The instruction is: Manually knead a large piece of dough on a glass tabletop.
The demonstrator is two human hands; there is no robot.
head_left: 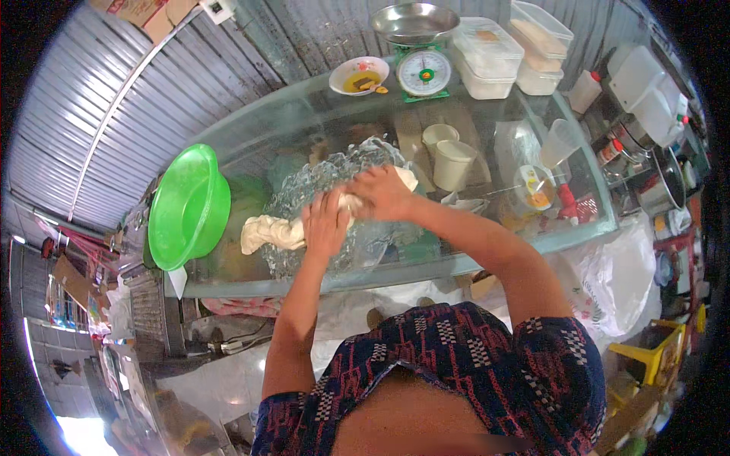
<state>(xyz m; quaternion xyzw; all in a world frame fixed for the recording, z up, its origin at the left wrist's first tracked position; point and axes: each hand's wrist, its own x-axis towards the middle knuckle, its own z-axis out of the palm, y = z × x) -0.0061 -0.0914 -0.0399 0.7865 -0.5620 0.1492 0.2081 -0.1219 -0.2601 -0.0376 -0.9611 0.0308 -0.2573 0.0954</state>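
A long, lumpy roll of pale dough point(274, 232) lies slantwise across the glass-topped table point(251, 163). My left hand point(327, 224) is closed over the middle of the roll, its fingers bent across the top. Farther along to the right, my right hand point(382, 194) grips the dough near its far end, with its fingertips somewhat blurred. One end of the roll sticks out left of my left hand, the other shows just beyond my right hand. Whitish wet smears point(312, 178) cover the glass around the dough. My palms hide the part beneath them.
A green basin point(190, 209) leans at the table's left end. Two cream tubs point(455, 166) stand right of the dough. Along the back are a bowl of yellow liquid point(360, 76), a dial scale point(424, 73) and plastic boxes point(487, 61). A clear cup point(559, 143) is at the right.
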